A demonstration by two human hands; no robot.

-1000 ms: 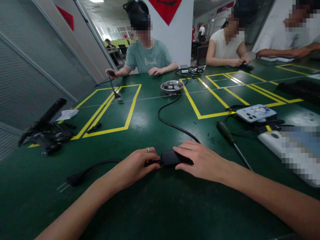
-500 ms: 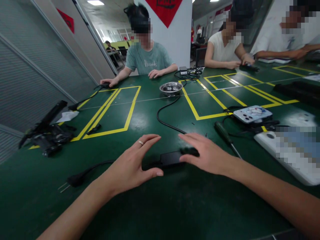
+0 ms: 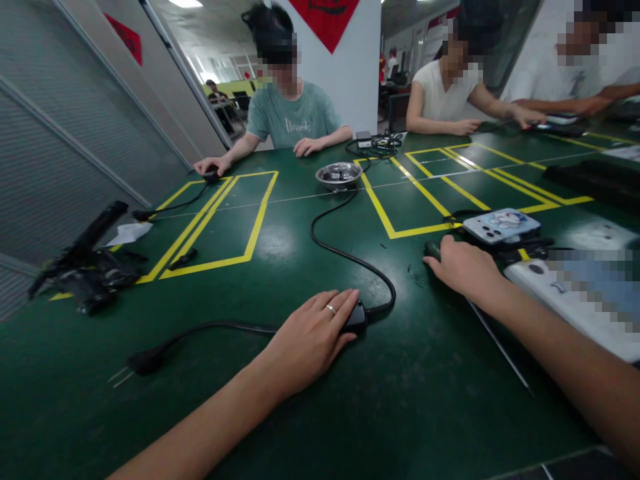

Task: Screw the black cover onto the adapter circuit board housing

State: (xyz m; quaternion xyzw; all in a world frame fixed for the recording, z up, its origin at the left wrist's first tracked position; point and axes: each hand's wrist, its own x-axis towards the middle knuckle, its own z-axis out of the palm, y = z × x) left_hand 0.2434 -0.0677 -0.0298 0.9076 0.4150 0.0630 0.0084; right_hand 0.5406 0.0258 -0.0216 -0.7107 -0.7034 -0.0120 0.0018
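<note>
My left hand (image 3: pixel 313 340) lies over a black power adapter (image 3: pixel 357 319), fingers along its top and thumb at the near side, most of it hidden under the palm. One cord runs left from it to a two-pin plug (image 3: pixel 145 361); another black cord (image 3: pixel 393 283) curves away to the right and back. At the right, my right hand (image 3: pixel 465 267) is closed round the green handle of a screwdriver (image 3: pixel 503 350). Its metal shaft points toward me, low on the table, and most of the handle is covered by my fingers.
A steel bowl (image 3: pixel 339 175) with small parts stands mid-table. Right of my right hand are a patterned phone (image 3: pixel 501 225) and a white device (image 3: pixel 555 293). Black parts (image 3: pixel 103 273) lie at left on the green table (image 3: pixel 240 413). Co-workers sit across.
My left hand has moved right and come down onto the adapter. My right hand has left the adapter, gone right and closed on the screwdriver handle. A co-worker's hand has shifted right.
</note>
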